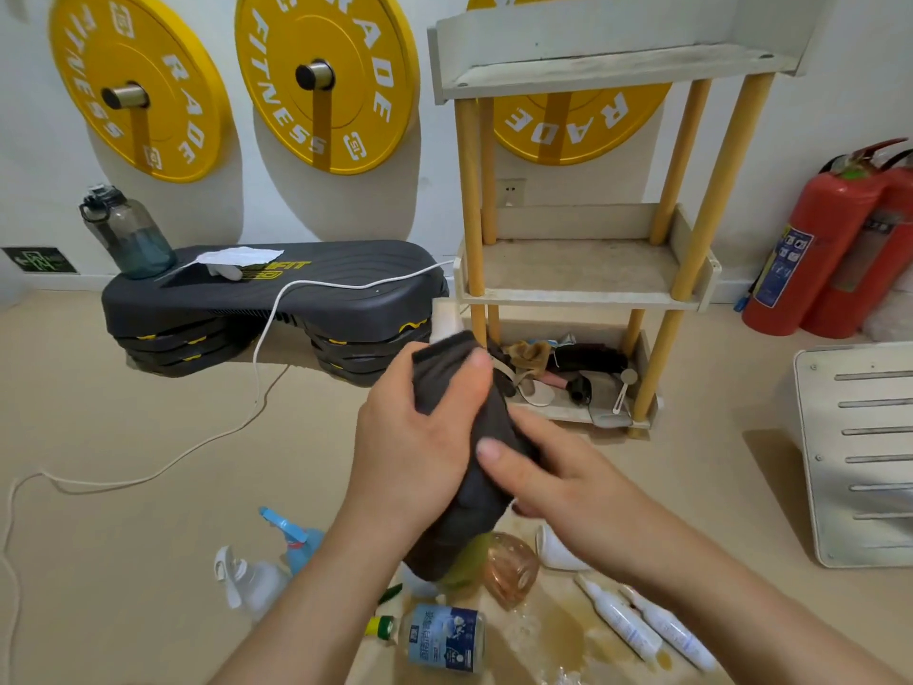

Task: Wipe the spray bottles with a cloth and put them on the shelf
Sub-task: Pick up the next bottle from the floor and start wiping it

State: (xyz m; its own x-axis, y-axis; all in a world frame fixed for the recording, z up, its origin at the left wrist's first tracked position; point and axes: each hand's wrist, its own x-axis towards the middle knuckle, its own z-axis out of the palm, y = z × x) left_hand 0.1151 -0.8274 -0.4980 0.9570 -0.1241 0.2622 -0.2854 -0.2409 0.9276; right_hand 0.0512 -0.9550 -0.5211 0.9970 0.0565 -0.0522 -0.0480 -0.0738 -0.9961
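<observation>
Step in hand, in our judgement: wiping, with shelving not yet begun. The dark grey cloth [474, 487] is wrapped round a pale-topped bottle [443, 321], held in the air in front of the white shelf unit with yellow posts [583, 296]; most of the bottle is hidden.

The left hand [410, 437] grips the upper part of the wrap, fingers curled, thumb on the cloth. The right hand [533, 467] clasps the wrap lower down, thumb pressed on the fabric. The hands lie close together.

The next move calls for rubbing along the body, then freeing the bottle and standing it upright on a shelf. A blue plastic spray bottle [291, 536] and a clear spray bottle with white trigger [252, 580] lie on the floor, awaiting wiping.
</observation>
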